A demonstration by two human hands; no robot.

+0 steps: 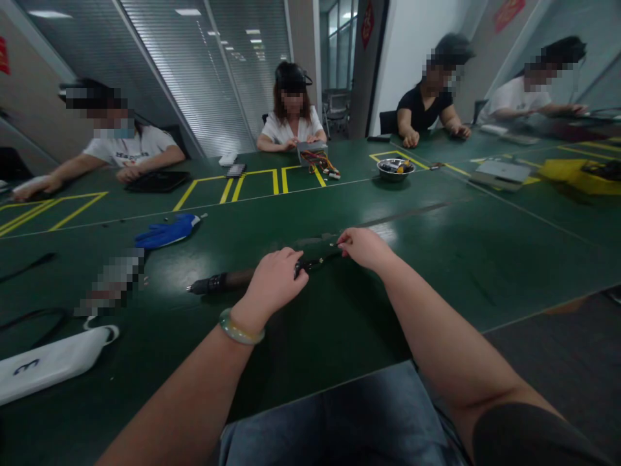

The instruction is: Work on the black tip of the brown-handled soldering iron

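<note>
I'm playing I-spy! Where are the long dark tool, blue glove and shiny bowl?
Long dark tool [239, 279], head view: its brown barrel.
Blue glove [167, 233], head view: its middle.
Shiny bowl [394, 176], head view: its outer wall.

The one view looks from the wearer's head, just above the lap [330, 414], facing forward and down across the table [485, 252]. The left hand [274, 278] and right hand [366, 248] are near, mid-view; the blinds [184, 71] stand far off. Uprights lean outward at left and right.
</note>
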